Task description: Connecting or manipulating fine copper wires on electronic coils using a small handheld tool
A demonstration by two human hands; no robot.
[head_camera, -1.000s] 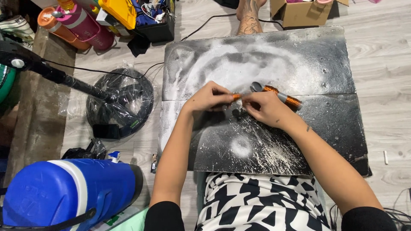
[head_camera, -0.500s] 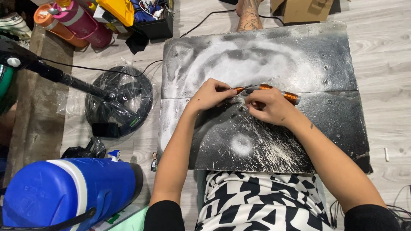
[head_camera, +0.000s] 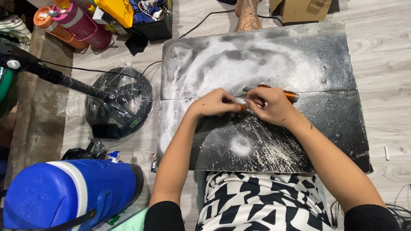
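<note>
Left hand: your left hand sits at the centre of the frame, fingers curled down and pinched on the small orange end of the piece you work on.
Right hand: your right hand is just right of it, touching the left at the fingertips, fingers closed round the orange tool.
Orange tool: a slim orange rod with a grey tip, lying level across the seam of the boards, its right end poking out past your knuckles; its middle is hidden under your hand.
Surface: two dark boards dusted with white powder, butted together on the floor, filling the middle and right of the frame.
Powder mark: a round white spot lies below your hands, near your lap.
Lower left: a blue cooler jug lies on its side.
Left of the boards: a black coil wrapped in clear plastic, crossed by a black pole.
Upper left: pink and orange bottles stand by a yellow box.
Top edge: a bare foot of another person rests near a cardboard box.
</note>
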